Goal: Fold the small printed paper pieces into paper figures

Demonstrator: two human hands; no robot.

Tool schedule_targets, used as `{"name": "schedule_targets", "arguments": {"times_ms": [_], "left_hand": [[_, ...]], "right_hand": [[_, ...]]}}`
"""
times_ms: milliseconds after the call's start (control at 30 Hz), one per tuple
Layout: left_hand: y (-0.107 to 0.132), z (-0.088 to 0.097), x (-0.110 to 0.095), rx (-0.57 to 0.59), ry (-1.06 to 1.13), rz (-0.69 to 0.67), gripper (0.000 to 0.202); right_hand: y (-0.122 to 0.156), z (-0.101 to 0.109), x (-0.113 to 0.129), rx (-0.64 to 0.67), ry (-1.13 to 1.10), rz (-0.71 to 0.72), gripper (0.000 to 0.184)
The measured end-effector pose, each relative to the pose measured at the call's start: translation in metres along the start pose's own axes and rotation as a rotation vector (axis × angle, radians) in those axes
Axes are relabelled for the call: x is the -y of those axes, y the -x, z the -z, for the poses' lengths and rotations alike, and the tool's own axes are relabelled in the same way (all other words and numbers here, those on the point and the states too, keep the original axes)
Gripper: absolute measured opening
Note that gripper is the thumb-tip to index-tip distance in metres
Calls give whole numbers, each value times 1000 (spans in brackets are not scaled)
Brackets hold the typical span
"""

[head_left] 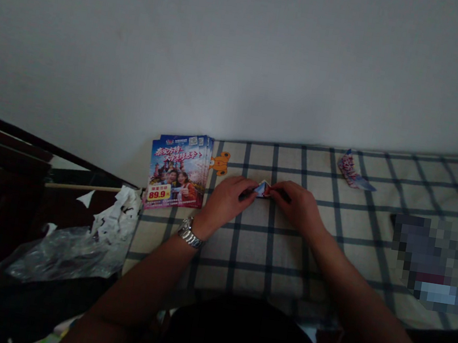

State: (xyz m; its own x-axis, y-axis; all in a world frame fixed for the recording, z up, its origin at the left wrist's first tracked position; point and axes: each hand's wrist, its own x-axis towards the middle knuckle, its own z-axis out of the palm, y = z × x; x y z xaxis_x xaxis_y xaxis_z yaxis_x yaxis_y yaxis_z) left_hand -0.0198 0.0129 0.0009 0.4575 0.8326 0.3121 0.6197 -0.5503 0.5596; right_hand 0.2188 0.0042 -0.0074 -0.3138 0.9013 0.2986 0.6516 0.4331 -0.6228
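Between my two hands is a small piece of folded printed paper [263, 188], blue, white and red, held low over the checked cloth. My left hand [231, 197], with a metal watch at its wrist, pinches the paper's left end. On the opposite end, the fingers of my right hand [296, 203] are closed. Left of my hands lies a stack of printed flyers [179, 173] with a colourful picture and "89.9" on the top one. A folded paper shape [353, 172] in similar print lies toward the back right.
The checked cloth [247, 249] covers a table against a pale wall. A brown bear-shaped picture [219, 163] is beside the flyers. At right is a blurred-out object [430, 264]. Below the table's left edge are torn white paper [117, 215] and clear plastic [66, 253].
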Motion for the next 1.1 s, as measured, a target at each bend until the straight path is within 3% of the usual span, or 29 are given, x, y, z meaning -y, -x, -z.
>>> {"name": "schedule_targets", "arguments": {"times_ms": [333,1100], "left_hand": [[1,-1,0,-9,-123,32,16],[1,-3,-4,-19,-126,50,18]], "right_hand": [[-2,0,3,-38,-17,-30,12],[-2,-6,2,-56,57,14,20]]}}
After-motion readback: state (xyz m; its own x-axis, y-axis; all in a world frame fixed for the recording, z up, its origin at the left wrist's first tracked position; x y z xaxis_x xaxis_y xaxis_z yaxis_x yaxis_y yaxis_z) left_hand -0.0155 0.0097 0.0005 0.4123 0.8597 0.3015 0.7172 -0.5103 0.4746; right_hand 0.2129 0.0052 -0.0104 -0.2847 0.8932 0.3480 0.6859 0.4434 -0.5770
